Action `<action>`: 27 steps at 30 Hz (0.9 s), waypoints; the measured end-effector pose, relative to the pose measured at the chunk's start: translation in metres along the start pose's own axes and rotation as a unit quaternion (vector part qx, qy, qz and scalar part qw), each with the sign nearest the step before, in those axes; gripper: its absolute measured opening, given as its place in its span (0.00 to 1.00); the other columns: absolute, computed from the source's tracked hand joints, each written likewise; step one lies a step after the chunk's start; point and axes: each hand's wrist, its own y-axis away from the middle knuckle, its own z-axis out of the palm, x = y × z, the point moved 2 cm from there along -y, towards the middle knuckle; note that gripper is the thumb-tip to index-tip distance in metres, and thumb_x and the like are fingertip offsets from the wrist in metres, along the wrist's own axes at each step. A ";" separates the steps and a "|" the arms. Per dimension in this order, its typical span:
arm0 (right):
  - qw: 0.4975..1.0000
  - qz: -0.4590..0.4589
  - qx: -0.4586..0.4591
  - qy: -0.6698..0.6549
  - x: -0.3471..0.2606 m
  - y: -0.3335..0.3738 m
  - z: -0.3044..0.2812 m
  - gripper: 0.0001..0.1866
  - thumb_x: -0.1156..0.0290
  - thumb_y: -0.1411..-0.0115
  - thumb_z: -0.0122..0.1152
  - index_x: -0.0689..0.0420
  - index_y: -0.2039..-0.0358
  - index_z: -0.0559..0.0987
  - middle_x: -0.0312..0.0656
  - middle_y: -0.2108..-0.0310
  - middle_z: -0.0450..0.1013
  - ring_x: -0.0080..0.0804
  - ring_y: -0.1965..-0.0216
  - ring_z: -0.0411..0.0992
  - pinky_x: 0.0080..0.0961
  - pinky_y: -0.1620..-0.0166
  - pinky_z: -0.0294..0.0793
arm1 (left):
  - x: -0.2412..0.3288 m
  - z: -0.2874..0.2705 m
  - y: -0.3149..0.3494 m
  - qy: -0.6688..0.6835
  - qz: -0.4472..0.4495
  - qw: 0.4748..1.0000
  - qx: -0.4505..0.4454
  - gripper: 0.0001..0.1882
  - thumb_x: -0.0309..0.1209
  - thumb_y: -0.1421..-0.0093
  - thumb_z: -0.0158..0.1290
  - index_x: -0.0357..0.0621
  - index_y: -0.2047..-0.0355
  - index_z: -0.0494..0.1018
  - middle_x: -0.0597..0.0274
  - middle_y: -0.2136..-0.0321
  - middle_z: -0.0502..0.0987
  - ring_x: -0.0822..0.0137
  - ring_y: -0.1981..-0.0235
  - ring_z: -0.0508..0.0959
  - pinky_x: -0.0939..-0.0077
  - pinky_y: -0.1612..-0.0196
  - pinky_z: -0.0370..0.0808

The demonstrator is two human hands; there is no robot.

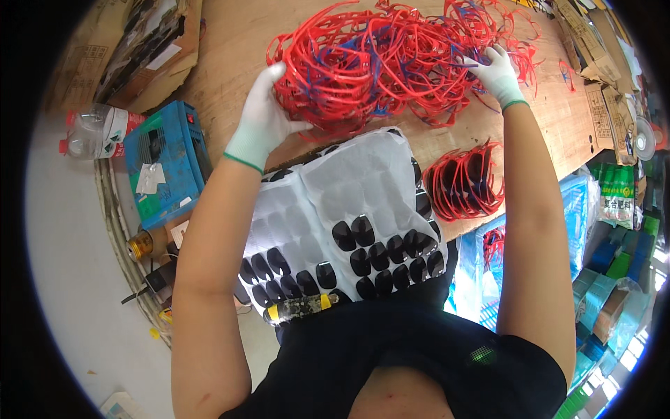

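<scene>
A big tangled heap of thin red and blue plastic frames [335,70], which look like glasses frames, lies on the wooden table. My left hand [269,105], in a white glove with a green cuff, grips the heap's left side, fingers and thumb apart around it. At the right side, my right hand [499,75], gloved alike, has its fingers curled in among the strands; its fingertips are partly hidden. Nearer me, dark lenses [359,262] sit in rows on a white padded tray [342,185]. To its right stands a bundle of red frames [464,181] with dark lenses.
A yellow-and-black tool [301,307] rests on the tray's near edge. Left are a blue box-shaped device [167,157], a plastic bottle [94,133] and cardboard [150,59]. A blue crate [572,216] and a green bag [615,195] stand at right; loose frames [567,75] lie far right.
</scene>
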 end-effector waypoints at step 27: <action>0.987 -0.133 0.032 -0.086 -0.125 0.080 -0.040 0.35 0.50 0.45 0.71 0.59 0.43 0.77 0.57 0.36 0.65 0.52 0.34 0.64 0.40 0.34 0.63 | 0.029 -0.108 0.069 -0.090 0.018 0.964 0.251 0.44 0.64 0.39 0.51 0.40 0.35 0.64 0.45 0.34 0.59 0.50 0.34 0.59 0.47 0.34 0.56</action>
